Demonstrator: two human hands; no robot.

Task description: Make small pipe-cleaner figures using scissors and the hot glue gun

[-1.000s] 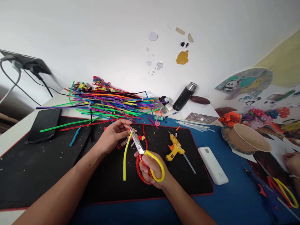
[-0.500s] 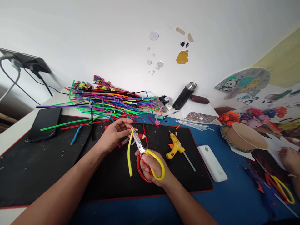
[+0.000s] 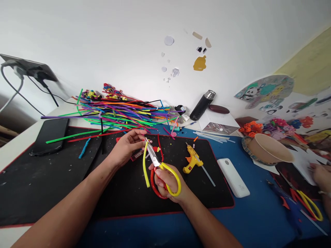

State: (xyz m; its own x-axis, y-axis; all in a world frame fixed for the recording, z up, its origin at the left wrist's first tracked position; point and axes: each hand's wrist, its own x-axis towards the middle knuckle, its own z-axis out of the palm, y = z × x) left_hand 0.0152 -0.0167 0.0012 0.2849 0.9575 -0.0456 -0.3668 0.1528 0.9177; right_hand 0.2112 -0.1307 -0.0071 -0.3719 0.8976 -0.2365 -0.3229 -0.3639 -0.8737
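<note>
My left hand is closed in a pinch on the upper end of a yellow pipe cleaner, which hangs down in a slight curve. In my right hand are scissors with one red and one yellow handle loop. Their blades point up and left, with the tips at the fingers of my left hand, by the pipe cleaner's top. Fingers partly hide the spot where blades and pipe cleaner meet. Behind the blades lies a small red piece, and a red pipe cleaner runs beside it.
A yellow glue gun lies on the black mat, right of my hands. Beyond it are a white power bank and a bowl. Many coloured pipe cleaners pile up behind. Another person's hand is at far right.
The yellow pipe cleaner's lower end has swung a little right and up, toward the scissors. Both hands keep nearly the same place; the view has shifted slightly.
</note>
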